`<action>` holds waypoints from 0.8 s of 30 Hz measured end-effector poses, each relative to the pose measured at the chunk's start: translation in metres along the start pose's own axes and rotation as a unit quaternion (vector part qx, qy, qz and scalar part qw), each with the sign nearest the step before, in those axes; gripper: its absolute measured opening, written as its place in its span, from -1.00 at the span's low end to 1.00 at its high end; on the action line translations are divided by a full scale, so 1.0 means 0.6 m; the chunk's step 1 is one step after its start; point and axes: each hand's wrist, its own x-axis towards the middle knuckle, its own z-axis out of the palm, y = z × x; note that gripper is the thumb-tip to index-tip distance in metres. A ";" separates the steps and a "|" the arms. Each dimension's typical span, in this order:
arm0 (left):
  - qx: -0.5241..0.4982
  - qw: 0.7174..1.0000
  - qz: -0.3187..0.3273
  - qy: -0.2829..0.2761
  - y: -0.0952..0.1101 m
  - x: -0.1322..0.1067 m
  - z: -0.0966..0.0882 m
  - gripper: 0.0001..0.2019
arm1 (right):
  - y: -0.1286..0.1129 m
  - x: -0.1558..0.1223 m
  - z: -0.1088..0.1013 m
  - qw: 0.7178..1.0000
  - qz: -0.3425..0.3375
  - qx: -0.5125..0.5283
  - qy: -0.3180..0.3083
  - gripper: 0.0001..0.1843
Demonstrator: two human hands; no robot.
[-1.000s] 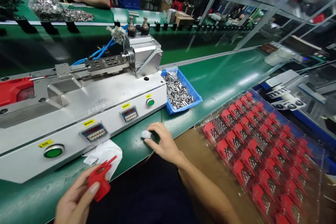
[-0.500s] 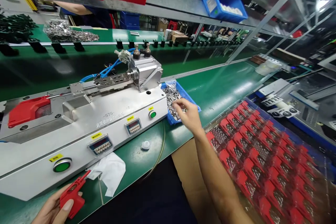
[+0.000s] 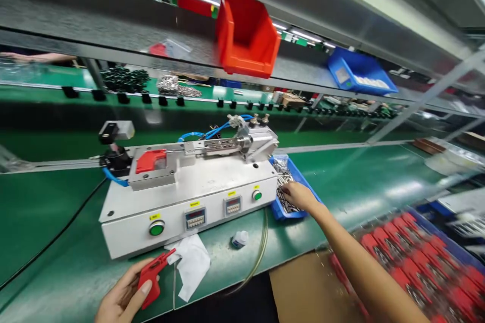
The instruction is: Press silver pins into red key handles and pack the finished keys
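My left hand [image 3: 127,290] is closed around a red plastic gun-shaped part [image 3: 150,282] with a thin tip pointing up and right. That tip is over a crumpled white cloth [image 3: 195,265] on the bench. My right hand [image 3: 299,195] dips into a blue bin [image 3: 291,214] of small metal cylinders [image 3: 285,174]. Its fingers are drawn together at the metal parts, and whatever is between them is hidden. Left of the bin stands a white bench machine [image 3: 223,181] with a metal clamp mechanism. Another red part [image 3: 150,160] sits in the fixture at its left end.
Rows of red parts [image 3: 413,252] lie in a tray at the lower right. A small white-capped container [image 3: 240,238] and a clear tube [image 3: 259,250] are in front of the machine. Overhead, a shelf carries a red bin [image 3: 248,40] and a blue bin [image 3: 359,73].
My right hand has gone lower into the metal cylinders, fingers drawn together. The camera view has swung up and left, showing more shelf and the machine's left end. My left hand keeps the red part.
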 end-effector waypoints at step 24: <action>-0.042 0.991 0.075 -0.105 0.042 0.015 0.019 -0.57 | -0.240 -0.057 -0.176 0.844 -0.384 0.306 0.213 -0.67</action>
